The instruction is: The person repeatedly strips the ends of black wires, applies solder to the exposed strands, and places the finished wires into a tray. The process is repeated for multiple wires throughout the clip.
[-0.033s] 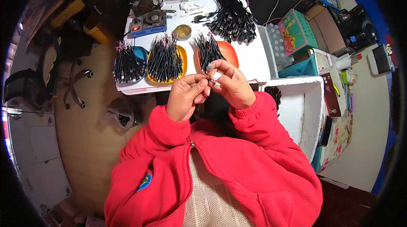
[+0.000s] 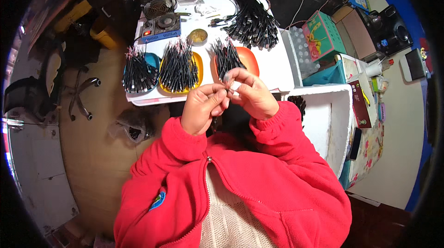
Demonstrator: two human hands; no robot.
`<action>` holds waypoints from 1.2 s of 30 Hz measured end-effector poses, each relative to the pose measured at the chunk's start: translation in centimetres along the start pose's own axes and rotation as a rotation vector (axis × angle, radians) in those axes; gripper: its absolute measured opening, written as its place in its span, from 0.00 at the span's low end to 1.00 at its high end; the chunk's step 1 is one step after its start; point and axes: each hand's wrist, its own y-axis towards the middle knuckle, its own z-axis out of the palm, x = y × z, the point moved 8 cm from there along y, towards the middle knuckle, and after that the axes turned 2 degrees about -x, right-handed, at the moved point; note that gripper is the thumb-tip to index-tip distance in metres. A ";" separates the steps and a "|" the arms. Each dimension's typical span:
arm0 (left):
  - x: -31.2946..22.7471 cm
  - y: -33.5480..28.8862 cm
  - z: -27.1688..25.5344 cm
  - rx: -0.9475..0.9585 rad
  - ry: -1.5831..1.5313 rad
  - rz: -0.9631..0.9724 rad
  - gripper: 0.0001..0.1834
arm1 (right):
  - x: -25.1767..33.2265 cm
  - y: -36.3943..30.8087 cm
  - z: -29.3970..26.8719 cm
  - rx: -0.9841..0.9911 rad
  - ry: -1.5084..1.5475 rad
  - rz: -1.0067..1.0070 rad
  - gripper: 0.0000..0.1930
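"Black and reddish, that small wire piece (image 2: 227, 83): where is it?"

"Between the two hands, raised in front of the chest, just off the near edge of the white table (image 2: 275, 72)."

"How is it gripped?"

"The left hand (image 2: 202, 105) pinches it between thumb and fingers. The right hand (image 2: 254, 94) closes thumb and forefinger on its upper end, with a white wrap (image 2: 236, 85) on the thumb side. Its finer detail is too small to tell."

"And just beyond?"

"Three trays in a row: blue (image 2: 154, 58), yellow (image 2: 200, 63) and orange (image 2: 250, 59), each bearing a bundle of black cables (image 2: 179, 68). The orange one is nearest the fingertips."

"Further back?"

"A round tin (image 2: 199, 43) stands behind the yellow tray, near a blue device (image 2: 162, 34) with a lit red switch. A large heap of cables (image 2: 254, 23) covers the table's far right."

"Off to the right?"

"An open white box (image 2: 319, 90) beside the right sleeve, and a green carton (image 2: 329, 37) beyond it."
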 end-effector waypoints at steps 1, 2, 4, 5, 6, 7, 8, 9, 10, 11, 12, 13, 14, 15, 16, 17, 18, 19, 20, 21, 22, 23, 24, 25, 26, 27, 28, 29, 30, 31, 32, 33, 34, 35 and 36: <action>0.0 0.1 0.2 0.040 0.033 -0.011 0.08 | -0.7 -0.1 0.4 0.061 0.122 0.102 0.10; 0.1 0.1 0.4 0.084 0.036 -0.009 0.09 | -1.4 -0.2 0.8 0.119 0.247 0.189 0.10; 1.0 0.3 -0.7 -0.021 0.168 -0.075 0.11 | -2.5 -0.2 0.9 0.145 0.425 0.297 0.12; 1.1 0.4 -0.7 0.006 0.198 -0.069 0.10 | -2.8 0.1 0.1 0.099 0.397 0.316 0.13; 1.0 0.7 -0.9 0.033 0.229 -0.063 0.10 | -3.2 0.4 -0.5 0.088 0.387 0.353 0.13; 0.9 0.9 -1.3 0.038 0.217 -0.074 0.09 | -2.3 1.8 -0.4 0.256 0.281 0.295 0.14; 0.8 1.2 -1.7 0.043 0.206 -0.084 0.09 | -2.1 3.4 -2.3 0.193 0.101 0.333 0.12; 0.7 1.4 -2.0 0.049 0.185 -0.090 0.09 | 0.0 6.0 -4.9 0.108 -0.213 0.225 0.10; 0.7 1.7 -2.4 0.025 0.194 -0.083 0.08 | 2.1 8.7 -8.1 -0.059 -0.468 0.163 0.09; 0.6 1.9 -2.7 0.002 0.193 -0.070 0.08 | 5.4 11.8 -10.4 -0.185 -0.788 -0.016 0.10; 0.5 2.1 -3.0 -0.014 0.184 -0.055 0.08 | 8.3 15.2 -12.9 -0.352 -1.269 -0.021 0.12; 0.5 2.3 -3.2 -0.025 0.211 -0.058 0.08 | 10.6 17.4 -14.6 -0.481 -1.373 -0.099 0.12; 0.7 2.3 -3.4 -0.039 0.231 -0.071 0.08 | 12.4 19.7 -15.2 -0.593 -1.660 -0.176 0.14; 0.8 2.4 -3.6 -0.051 0.247 -0.081 0.08 | 13.2 21.5 -16.6 -0.788 -1.805 -0.074 0.14; 0.8 2.4 -3.9 -0.065 0.263 -0.088 0.08 | 13.3 23.2 -17.3 -0.813 -1.855 0.012 0.15; 0.7 2.4 -3.9 -0.044 0.249 -0.086 0.08 | 13.3 24.3 -17.8 -0.838 -1.885 0.070 0.15; 0.7 2.5 -4.1 -0.043 0.251 -0.083 0.08 | 13.2 25.1 -18.3 -0.858 -1.909 0.150 0.15; 0.7 2.5 -4.3 -0.053 0.257 -0.084 0.08 | 12.8 25.6 -18.6 -0.834 -1.905 0.196 0.15; 0.7 2.5 -4.6 -0.066 0.262 -0.088 0.07 | 12.7 25.8 -18.9 -0.859 -1.874 0.210 0.15; 0.6 2.5 -4.9 -0.076 0.263 -0.083 0.07 | 12.6 25.8 -19.2 -0.884 -1.842 0.225 0.15; 0.5 2.5 -5.1 -0.087 0.264 -0.079 0.07 | 12.7 25.7 -19.5 -0.917 -1.810 0.223 0.15; 0.5 2.4 -5.3 -0.097 0.261 -0.083 0.07 | 12.9 25.5 -19.8 -0.951 -1.760 0.194 0.16; 0.3 2.4 -5.3 -0.095 0.252 -0.063 0.07 | 13.4 25.4 -19.9 -0.955 -1.760 0.158 0.16; 0.0 2.4 -5.4 -0.092 0.241 -0.050 0.07 | 14.0 25.2 -19.8 -0.961 -1.758 0.121 0.17; -0.3 2.4 -5.4 -0.089 0.229 -0.031 0.07 | 14.5 24.7 -19.6 -0.962 -1.756 0.104 0.17; -0.6 2.4 -5.4 -0.103 0.211 -0.020 0.08 | 15.7 24.0 -19.0 -0.978 -1.746 0.010 0.19; -0.9 2.3 -5.4 -0.117 0.193 -0.005 0.08 | 16.4 23.0 -19.0 -0.944 -1.548 0.023 0.18; -1.3 2.3 -5.3 -0.127 0.159 0.009 0.08 | 17.4 22.0 -17.7 -0.849 -1.366 -0.102 0.17; -1.8 2.2 -5.3 -0.138 0.126 0.025 0.08 | 18.6 20.2 -16.6 -0.828 -1.180 -0.166 0.16; -2.4 2.1 -5.4 -0.171 0.112 0.030 0.08 | 18.9 18.6 -15.0 -0.694 -0.916 -0.225 0.14; -3.1 2.0 -5.1 -0.156 0.101 0.060 0.08 | 19.0 16.7 -13.0 -0.560 -0.660 -0.286 0.13; -3.8 2.0 -4.8 -0.162 0.119 0.087 0.08 | 19.3 14.4 -11.0 -0.531 -0.637 -0.339 0.13; -4.4 2.0 -4.5 -0.178 0.128 0.106 0.08 | 19.3 12.1 -8.5 -0.438 -0.612 -0.418 0.12; -4.7 2.2 -3.9 -0.138 0.104 0.097 0.08 | 18.6 9.4 -6.7 -0.457 -0.687 -0.444 0.11; -5.1 2.4 -3.1 -0.112 0.104 0.117 0.08 | 17.5 6.8 -4.1 -0.383 -0.756 -0.523 0.11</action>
